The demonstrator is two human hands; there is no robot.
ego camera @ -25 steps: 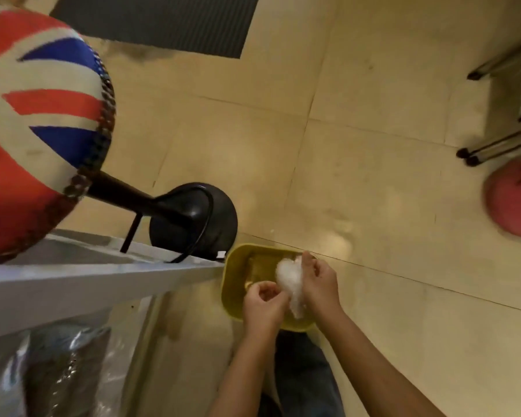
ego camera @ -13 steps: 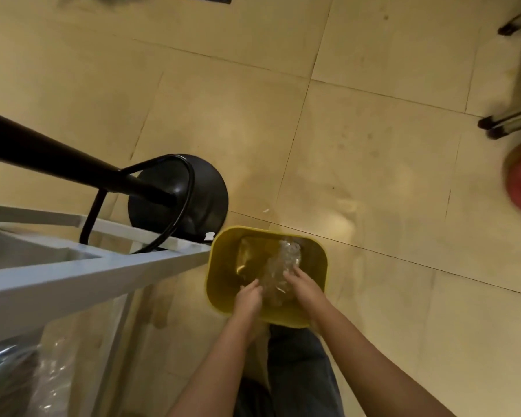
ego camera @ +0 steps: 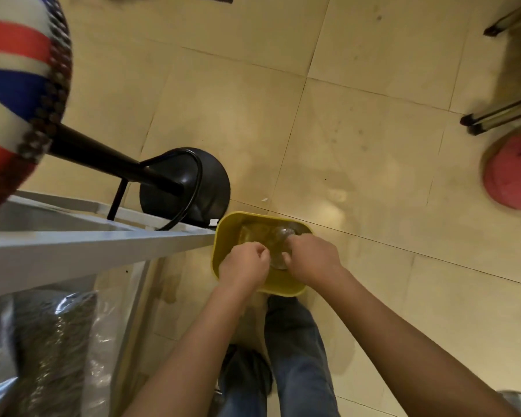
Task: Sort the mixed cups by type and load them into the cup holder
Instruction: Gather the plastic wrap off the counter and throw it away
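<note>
A yellow bin (ego camera: 223,227) stands on the tiled floor in front of my legs. Crumpled clear plastic (ego camera: 271,236) lies inside it. My left hand (ego camera: 242,266) hovers over the bin's near left part with its fingers curled, and nothing shows in it. My right hand (ego camera: 310,258) is over the bin's middle, fingers pressed onto the clear plastic; how firmly it grips is hard to tell. No cups or cup holder are in view.
A bar stool with a flag-pattern seat (ego camera: 15,94) and black round base (ego camera: 187,182) stands left of the bin. A grey table edge (ego camera: 88,248) runs along the left, with plastic-wrapped goods (ego camera: 51,350) beneath. A red round object (ego camera: 515,173) and metal legs (ego camera: 500,112) are at right.
A second ago both hands held a white crumpled wad above the bin. The plastic went down into the bin, and both hands now sit over it. The view swung, bringing the stool seat back.
</note>
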